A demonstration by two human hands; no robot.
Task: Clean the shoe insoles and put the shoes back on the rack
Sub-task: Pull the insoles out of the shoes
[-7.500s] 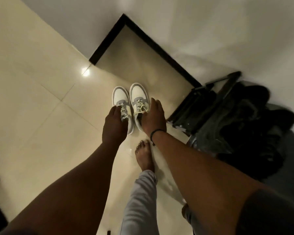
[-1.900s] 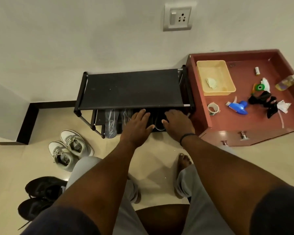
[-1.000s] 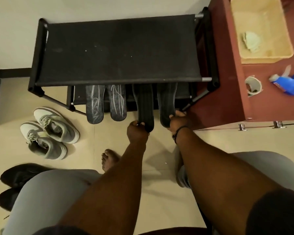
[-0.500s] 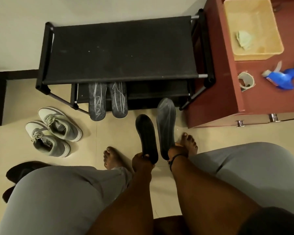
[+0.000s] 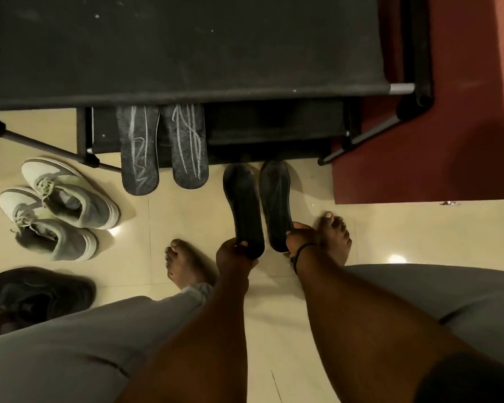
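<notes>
From the head view I see each hand pinching one dark insole by its heel end: the left hand (image 5: pixel 235 254) has its fingers curled round the left insole (image 5: pixel 243 205), the right hand (image 5: pixel 298 235) grips the right insole (image 5: pixel 275 203), toe ends pointing to 12 o'clock at the shoe rack (image 5: pixel 186 48). Both hang over the floor, just clear of the lower shelf. At 11 o'clock a second, patterned pair of insoles (image 5: pixel 163 146) rests half on that shelf. Grey sneakers (image 5: pixel 58 207) sit on the floor at 9 o'clock, black shoes (image 5: pixel 38 295) at 8 o'clock. My judgement: insoles are out, and whether they are clean I cannot tell; refitting and racking both pairs remain.
</notes>
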